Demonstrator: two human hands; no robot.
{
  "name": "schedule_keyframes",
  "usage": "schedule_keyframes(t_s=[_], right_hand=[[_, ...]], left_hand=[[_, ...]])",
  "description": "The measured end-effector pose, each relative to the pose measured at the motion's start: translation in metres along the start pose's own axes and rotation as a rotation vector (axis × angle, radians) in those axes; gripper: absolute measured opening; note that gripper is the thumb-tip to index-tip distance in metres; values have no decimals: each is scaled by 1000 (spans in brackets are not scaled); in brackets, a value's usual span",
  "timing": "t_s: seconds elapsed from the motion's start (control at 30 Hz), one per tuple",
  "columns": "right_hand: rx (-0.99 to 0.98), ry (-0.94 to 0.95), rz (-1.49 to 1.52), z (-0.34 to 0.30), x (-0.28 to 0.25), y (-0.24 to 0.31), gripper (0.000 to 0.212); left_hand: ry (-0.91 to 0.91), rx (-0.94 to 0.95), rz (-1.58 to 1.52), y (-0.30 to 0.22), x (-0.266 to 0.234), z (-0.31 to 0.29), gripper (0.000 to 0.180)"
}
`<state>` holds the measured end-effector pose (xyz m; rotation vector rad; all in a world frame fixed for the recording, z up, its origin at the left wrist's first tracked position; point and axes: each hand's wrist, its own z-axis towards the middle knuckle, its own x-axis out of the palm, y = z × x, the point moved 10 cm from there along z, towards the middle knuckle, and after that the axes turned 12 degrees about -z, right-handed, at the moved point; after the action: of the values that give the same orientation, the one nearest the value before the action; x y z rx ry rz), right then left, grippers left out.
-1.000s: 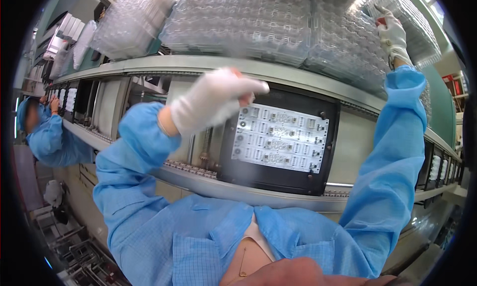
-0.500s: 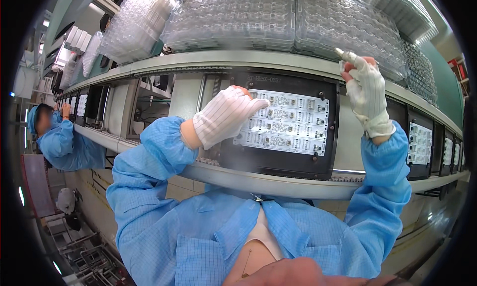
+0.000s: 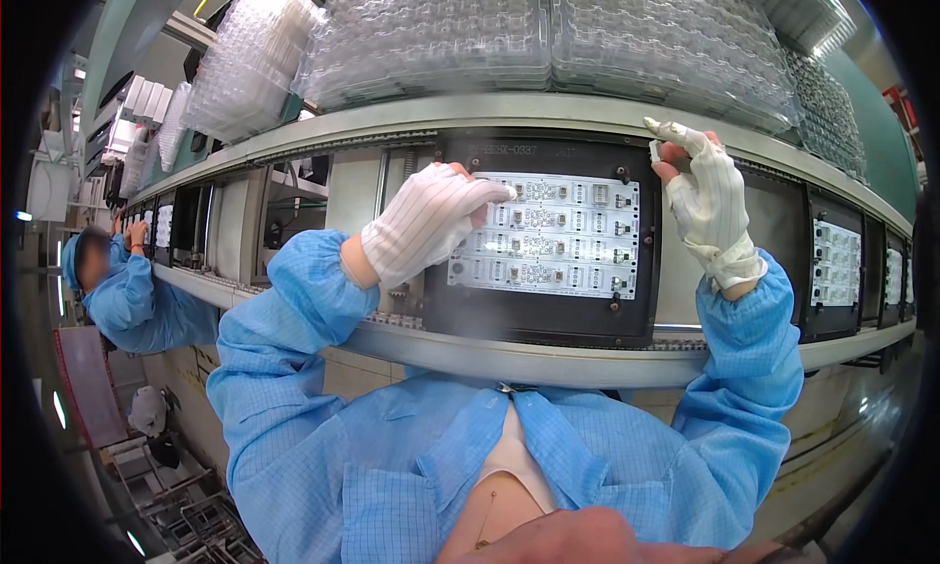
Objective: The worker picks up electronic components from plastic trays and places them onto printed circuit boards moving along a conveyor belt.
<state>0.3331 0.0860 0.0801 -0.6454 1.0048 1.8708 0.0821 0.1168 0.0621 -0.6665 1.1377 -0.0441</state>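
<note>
A white circuit-board panel with several rows of small components lies in a black fixture plate in front of me. My left hand, in a striped white glove with some bare fingertips, is over the panel's upper left part. Its fingers are bent together, a fingertip close to the top row; whatever they pinch is hidden. Beyond the fixture's right edge, my right hand, gloved alike, is raised. A small white connector-like piece is pinched between its bare fingertips, with the gloved index finger pointing out above it.
Stacks of clear plastic trays stand behind the metal rail of the line. More fixtures with panels sit along the line to the right. At the far left, a co-worker in blue has hands at the line.
The whole view has shifted a little. My right hand has come slightly left and lower with its small piece. My left hand has turned a little, its fingertip still near the top row.
</note>
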Motion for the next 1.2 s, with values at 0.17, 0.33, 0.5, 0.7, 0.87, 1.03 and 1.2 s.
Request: schedule_keyframes(t_s=[0.17,0.33,0.5,0.7,0.87,1.03,1.2], right_hand=[[-16,65,52,1,2,23,52],[157,218,272,-9,23,42,68],[-70,322,56,-32,53,59,70],[-201,330,-62,-36,64,72,68],[-294,333,-223,-36,66,84,65],[-164,451,-104,-27,73,80,56],[-404,321,-287,-31,75,107,48]], left_hand=[[-76,117,85,-11,0,-3,39],[-140,153,80,-3,4,-18,38],[-139,98,20,7,2,-25,37],[-164,134,-56,14,4,-28,33],[-159,161,-99,16,4,-29,29],[-143,149,-84,18,4,-35,29],[-129,167,-71,3,-20,-35,33]])
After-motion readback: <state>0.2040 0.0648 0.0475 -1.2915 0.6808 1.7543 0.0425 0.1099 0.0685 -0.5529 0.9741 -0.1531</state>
